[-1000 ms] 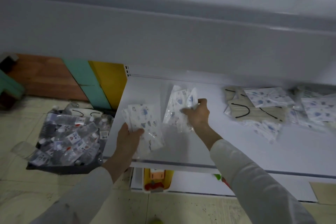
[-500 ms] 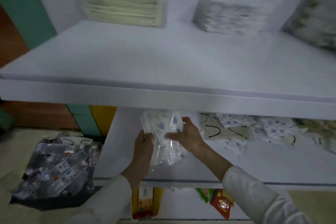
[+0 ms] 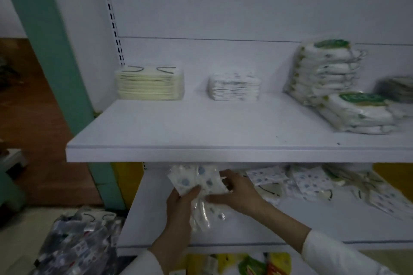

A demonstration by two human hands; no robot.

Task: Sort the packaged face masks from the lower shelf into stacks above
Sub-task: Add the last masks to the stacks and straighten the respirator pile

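White metal shelving fills the view, two boards showing. On the upper shelf (image 3: pixel 201 131), three neat stacks sit along the far wall: cream masks (image 3: pixel 149 82) with dark ear loops at left, dotted white packs (image 3: pixel 234 86) in the middle, and taller white-and-green packs (image 3: pixel 324 69) at right, with a lower pile (image 3: pixel 357 111) of the same kind just nearer.

On the lower shelf (image 3: pixel 152 219), a loose heap of packaged masks (image 3: pixel 312 183) spreads over the right half, dotted and cream ones mixed.

Your hands meet just under the upper shelf's front edge, over the left part of the lower shelf. Your left hand (image 3: pixel 181 203) grips a bundle of dotted masks (image 3: pixel 196 182) from below, thumb pressed across the front. Your right hand (image 3: pixel 239 192) clasps the same bundle at its right edge, fingers curled over the packs. Clear wrapper ends hang down between your wrists. Whether the bundle touches the board cannot be told.

Left of the unit stand a teal post (image 3: pixel 51 51) and, on the floor, a dark bag of packs (image 3: pixel 78 245).
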